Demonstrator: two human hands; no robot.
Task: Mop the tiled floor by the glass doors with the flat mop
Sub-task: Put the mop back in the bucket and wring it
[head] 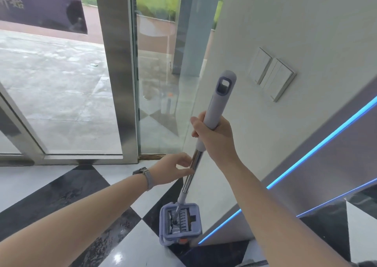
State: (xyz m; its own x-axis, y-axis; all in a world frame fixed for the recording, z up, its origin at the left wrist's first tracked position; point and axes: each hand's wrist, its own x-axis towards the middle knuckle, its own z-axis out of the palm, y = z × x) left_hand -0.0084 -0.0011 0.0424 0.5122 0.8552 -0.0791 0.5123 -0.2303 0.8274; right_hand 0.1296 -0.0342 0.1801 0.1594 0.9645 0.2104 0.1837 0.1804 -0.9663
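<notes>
Flat mop [193,164] stands near-vertical, head down in the slot of the mop bucket [180,224]. Bucket sits on the tiled floor [67,195], close to the wall w/ the blue light strip [318,144] and short of the glass doors [157,83]. Mop pad is inside the bucket, not visible; wet or dry cannot be told.

Grip state:
- Right hand [216,136]: closed round the lilac plastic handle sleeve [218,103], near its lower end.
- Left hand [173,170]: fingers part-open, fingertips [188,172] at the bare steel pole; contact looks light, not a full wrap. Wristwatch [142,175] on that arm.

Handling, est.:
- Pole is stiff metal tube, prob. light; most weight likely at the head, more so if pad is soaked.
- Polished steel section is smooth, likely slippery w/ wet hands. Plastic sleeve gives the better hold.
- Rec. hold: upper hand on sleeve, lower hand fully closed on steel section for leverage.
- Bucket is light plastic, may tip or slide on glossy tiles if pole is pulled at an angle. Lift straight along slot axis.
- Wall switches [271,73] are near the handle top; keep clearance.
</notes>
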